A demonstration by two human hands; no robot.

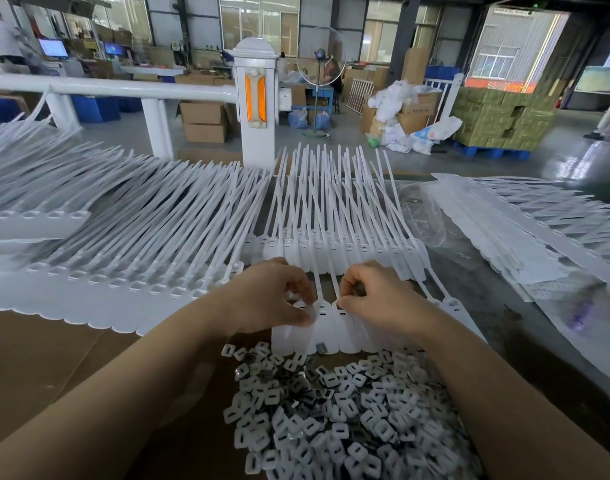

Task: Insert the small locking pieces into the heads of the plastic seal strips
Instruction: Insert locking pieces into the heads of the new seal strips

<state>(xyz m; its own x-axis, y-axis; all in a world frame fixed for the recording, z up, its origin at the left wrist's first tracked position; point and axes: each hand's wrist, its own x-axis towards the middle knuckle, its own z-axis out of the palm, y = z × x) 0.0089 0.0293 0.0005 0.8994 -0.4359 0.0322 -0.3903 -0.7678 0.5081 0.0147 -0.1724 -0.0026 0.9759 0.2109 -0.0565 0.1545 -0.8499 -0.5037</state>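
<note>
White plastic seal strips (331,327) lie in a joined row on a brown cardboard-covered surface (54,358), heads toward the viewer and thin tails pointing away. Both hands work at the heads of this row. The left hand (269,296) has its fingers curled, pinching a small white locking piece (308,311) between thumb and fingertips, right at a strip head. The right hand (376,299), fingers also curled, presses its thumb and forefinger onto the neighbouring head; what it holds cannot be seen. Just below the hands, between the forearms, sits a large heap of loose locking pieces (348,410), white with dark slots. More strip sheets (106,237) lie stacked to the left.
</note>
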